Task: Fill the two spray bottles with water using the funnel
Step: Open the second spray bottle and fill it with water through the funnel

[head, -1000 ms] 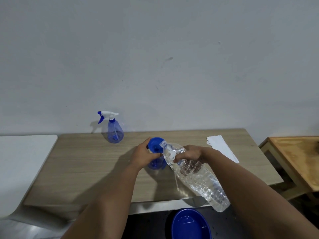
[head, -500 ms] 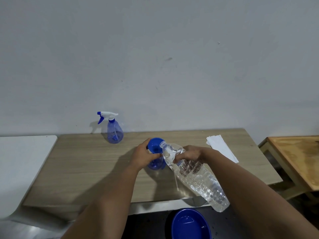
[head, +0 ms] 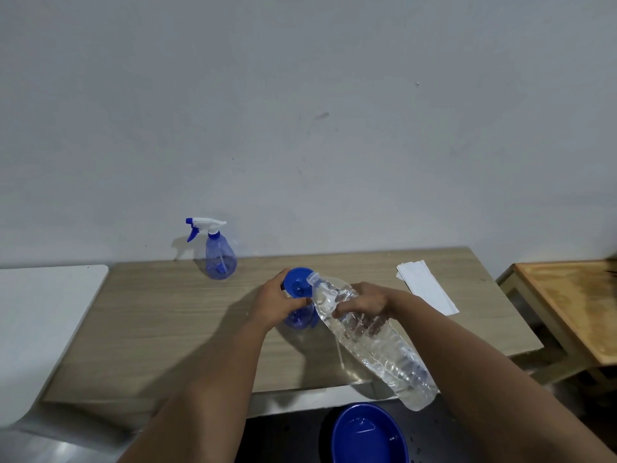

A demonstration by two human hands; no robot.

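The right hand (head: 362,300) has its grip wrapped around the shoulder of a large clear ribbed plastic water bottle (head: 374,339), tilted mouth-down into a blue plastic funnel (head: 297,282). The left hand (head: 275,304) clasps the funnel atop an open blue translucent spray bottle (head: 298,319) mid-desk (head: 167,312). The thin-walled bottle probably buckles and is heavy, so a hold near the shoulder suits it. A capped blue spray bottle (head: 218,259) stands by the wall.

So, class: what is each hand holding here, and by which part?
The right hand grips the clear water bottle by its upper body, below the neck. The left hand holds the blue funnel just under its rim.
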